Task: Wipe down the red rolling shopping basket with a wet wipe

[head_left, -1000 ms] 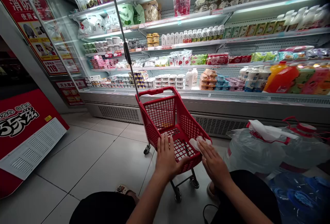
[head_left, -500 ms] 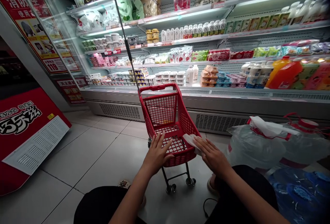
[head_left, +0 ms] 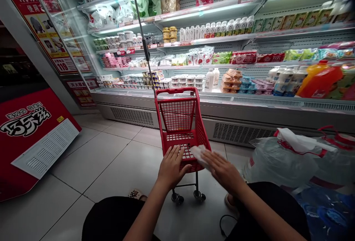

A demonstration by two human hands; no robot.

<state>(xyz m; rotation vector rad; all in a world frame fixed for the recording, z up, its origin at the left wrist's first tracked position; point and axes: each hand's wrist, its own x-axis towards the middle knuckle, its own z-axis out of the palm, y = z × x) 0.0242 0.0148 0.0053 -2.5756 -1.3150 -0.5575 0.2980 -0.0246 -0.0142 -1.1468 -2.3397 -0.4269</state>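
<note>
A small red shopping cart (head_left: 179, 135) with a mesh basket stands on the tiled floor in front of me. My left hand (head_left: 172, 165) lies at the near left edge of its basket, fingers stretched out and thumb apart, holding nothing. My right hand (head_left: 222, 169) is at the near right edge, with a crumpled white cloth or tissue (head_left: 200, 155) under its fingertips. The palm side of the right hand is hidden. A thin dark pole (head_left: 145, 47) rises behind the cart's left side.
A lit refrigerated shelf (head_left: 238, 104) runs behind the cart. On the left stands a red freezer (head_left: 24, 148). Large plastic bottles in clear bags (head_left: 283, 161) are at the right, with blue bottles (head_left: 330, 211) nearer. A black cable (head_left: 222, 226) lies by my right foot.
The view has shifted slightly, and the cart sits more squarely before me. My right hand has moved left with the white cloth, closer to my left hand.
</note>
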